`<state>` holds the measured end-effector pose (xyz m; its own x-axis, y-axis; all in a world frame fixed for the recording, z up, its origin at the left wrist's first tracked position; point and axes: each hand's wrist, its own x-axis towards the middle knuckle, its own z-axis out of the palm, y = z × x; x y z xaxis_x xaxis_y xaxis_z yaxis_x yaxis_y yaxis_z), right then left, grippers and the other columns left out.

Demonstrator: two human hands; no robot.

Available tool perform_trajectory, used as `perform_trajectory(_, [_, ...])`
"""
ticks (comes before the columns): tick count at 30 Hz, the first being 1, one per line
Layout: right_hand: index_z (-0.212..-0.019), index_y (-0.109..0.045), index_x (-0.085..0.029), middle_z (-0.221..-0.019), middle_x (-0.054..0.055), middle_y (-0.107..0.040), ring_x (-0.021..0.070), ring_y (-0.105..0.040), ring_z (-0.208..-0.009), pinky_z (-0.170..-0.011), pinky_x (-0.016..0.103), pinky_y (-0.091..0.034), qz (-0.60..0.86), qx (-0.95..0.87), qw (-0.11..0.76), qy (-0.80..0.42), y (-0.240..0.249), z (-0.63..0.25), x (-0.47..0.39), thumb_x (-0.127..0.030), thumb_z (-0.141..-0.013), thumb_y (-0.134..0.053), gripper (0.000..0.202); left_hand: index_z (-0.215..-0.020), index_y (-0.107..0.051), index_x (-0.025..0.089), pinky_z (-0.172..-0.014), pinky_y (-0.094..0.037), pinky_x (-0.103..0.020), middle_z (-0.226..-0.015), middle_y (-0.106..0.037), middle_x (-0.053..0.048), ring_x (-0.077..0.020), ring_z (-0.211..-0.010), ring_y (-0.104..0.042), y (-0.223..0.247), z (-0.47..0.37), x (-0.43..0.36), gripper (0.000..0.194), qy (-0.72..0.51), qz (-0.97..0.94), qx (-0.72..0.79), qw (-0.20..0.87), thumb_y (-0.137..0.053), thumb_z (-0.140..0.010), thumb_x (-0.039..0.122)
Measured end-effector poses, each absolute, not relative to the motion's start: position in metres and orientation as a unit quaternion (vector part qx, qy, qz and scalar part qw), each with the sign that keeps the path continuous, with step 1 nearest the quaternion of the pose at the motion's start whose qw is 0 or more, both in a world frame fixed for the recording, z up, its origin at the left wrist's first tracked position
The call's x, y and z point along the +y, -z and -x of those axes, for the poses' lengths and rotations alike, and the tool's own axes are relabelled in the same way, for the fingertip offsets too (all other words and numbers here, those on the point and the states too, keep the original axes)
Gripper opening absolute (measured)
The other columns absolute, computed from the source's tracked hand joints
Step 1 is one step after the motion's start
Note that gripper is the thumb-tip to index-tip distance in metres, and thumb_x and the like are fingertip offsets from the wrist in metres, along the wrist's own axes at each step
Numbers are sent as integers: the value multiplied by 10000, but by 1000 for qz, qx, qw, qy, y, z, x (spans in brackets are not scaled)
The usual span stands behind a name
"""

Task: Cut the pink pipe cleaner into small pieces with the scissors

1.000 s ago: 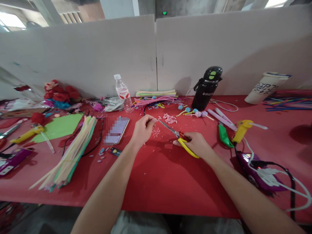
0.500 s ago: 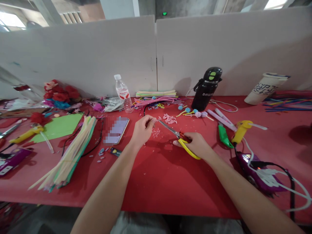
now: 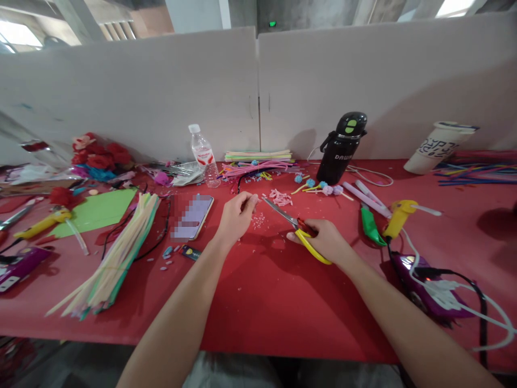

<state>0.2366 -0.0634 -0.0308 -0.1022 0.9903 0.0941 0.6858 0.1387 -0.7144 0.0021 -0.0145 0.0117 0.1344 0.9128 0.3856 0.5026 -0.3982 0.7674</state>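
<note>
My left hand point(image 3: 239, 215) is closed in a pinch above the red table; a tiny pink bit shows at its fingertips, too small to name. My right hand point(image 3: 323, 237) grips scissors point(image 3: 309, 246) with yellow and red handles. Their blades point up and left, the tips a little to the right of my left fingertips. Small pink pieces point(image 3: 281, 197) lie in a pile just behind the blades. Finer pink scraps point(image 3: 258, 220) are scattered on the table beneath, between my hands.
Left: pipe cleaner bundle point(image 3: 117, 248), phone point(image 3: 194, 217), green sheet point(image 3: 97, 213), plastic bottle point(image 3: 204, 156). Right: black flask point(image 3: 341, 148), yellow glue gun point(image 3: 399, 218), purple power strip point(image 3: 432, 291) with cables, pale cup point(image 3: 438, 148). White panels point(image 3: 161, 97) stand behind.
The scissor tips have drawn slightly right, away from my left fingertips. Both hands otherwise keep nearly the same place.
</note>
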Motion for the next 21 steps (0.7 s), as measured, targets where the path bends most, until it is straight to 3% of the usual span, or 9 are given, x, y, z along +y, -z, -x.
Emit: perform_trajectory(21, [-557, -378, -187, -559, -41, -291, 93, -276, -534, -450, 220, -217, 597, -698, 296, -263, 30, -236, -62, -647, -625, -641, 534, -684, -522, 178, -562, -355, -233, -614, -543, 5, -110, -564, -477, -13, -2, -15, 362, -428, -721, 503, 211, -409, -887, 457])
